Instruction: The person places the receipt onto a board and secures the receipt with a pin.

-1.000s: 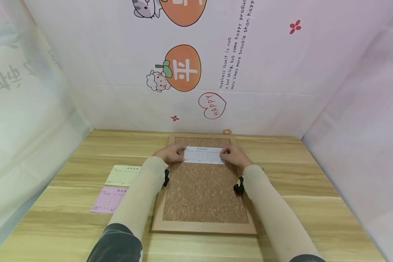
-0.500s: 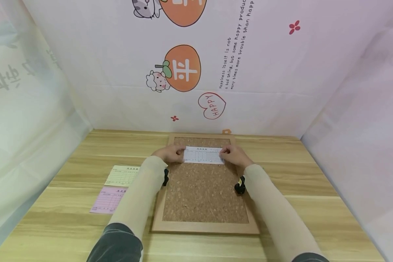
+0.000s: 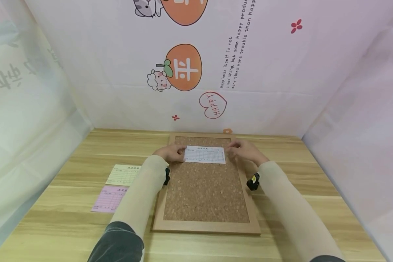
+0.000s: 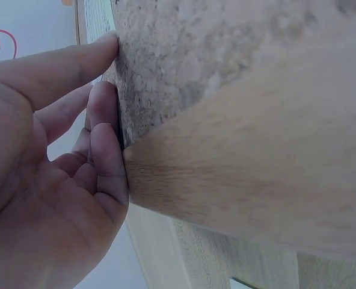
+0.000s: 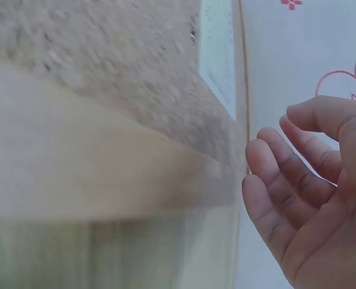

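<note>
A white printed form slip [image 3: 204, 155] lies crosswise near the far end of a wood-framed cork board [image 3: 206, 193]. At the slip's left end, my left hand [image 3: 171, 153] presses with thumb and fingertips. The left wrist view shows that thumb [image 4: 76, 66] on the cork beside the paper, the other fingers loosely bent against the frame. My right hand [image 3: 247, 150] hovers just off the slip's right end, over the frame. In the right wrist view its fingers [image 5: 289, 162] are loosely bent, apart from the slip, with nothing between them.
Left of the board, a yellow form slip [image 3: 122, 175] and a pink one [image 3: 107, 199] lie on the wood-grain table [image 3: 301, 218], partly behind my left sleeve. A printed white curtain [image 3: 262, 72] stands behind and on both sides.
My right hand has let go of the slip's right end and moved off to the right. The left hand and the slip stay in place.
</note>
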Tool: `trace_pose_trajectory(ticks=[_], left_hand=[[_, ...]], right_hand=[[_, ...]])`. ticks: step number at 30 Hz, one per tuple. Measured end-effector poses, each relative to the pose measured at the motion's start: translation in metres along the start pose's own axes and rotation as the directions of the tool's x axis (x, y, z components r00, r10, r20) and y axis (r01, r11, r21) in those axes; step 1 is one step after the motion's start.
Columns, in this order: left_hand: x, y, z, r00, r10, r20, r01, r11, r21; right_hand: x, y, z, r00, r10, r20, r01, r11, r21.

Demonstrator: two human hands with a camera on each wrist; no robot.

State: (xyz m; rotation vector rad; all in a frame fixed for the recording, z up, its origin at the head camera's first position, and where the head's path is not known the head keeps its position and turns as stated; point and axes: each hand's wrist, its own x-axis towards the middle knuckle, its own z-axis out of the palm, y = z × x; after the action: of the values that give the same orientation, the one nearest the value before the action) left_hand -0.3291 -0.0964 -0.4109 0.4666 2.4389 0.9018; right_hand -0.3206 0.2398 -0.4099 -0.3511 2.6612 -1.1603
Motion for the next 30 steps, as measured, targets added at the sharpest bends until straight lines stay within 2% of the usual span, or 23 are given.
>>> trace_pose_trajectory(ticks=[7,14,22,30], left_hand=[[0.003,-0.001,0.000,1.000,-0.005,-0.002,0.005,1.000,-0.018],[0.004,-0.003,0.001,1.000,0.011,-0.020,-0.011,1.000,-0.005],[0.001,-0.002,-0.002,0.999,0.022,-0.024,-0.021,0.999,0.028],[0.001,-0.002,-0.001,1.000,0.026,-0.013,-0.026,0.999,-0.030]], right_hand=[[-0.003,0.000,-0.016,0.998,-0.051,0.033,0.052,0.998,-0.019],[-0.012,0.013,-0.033,0.997,-0.043,0.063,0.047,0.997,-0.068],[-0.034,0.030,-0.051,0.997,-0.043,0.067,0.051,0.990,-0.128],[-0.057,0.049,-0.058,0.994,-0.097,0.041,0.104,0.964,-0.243]])
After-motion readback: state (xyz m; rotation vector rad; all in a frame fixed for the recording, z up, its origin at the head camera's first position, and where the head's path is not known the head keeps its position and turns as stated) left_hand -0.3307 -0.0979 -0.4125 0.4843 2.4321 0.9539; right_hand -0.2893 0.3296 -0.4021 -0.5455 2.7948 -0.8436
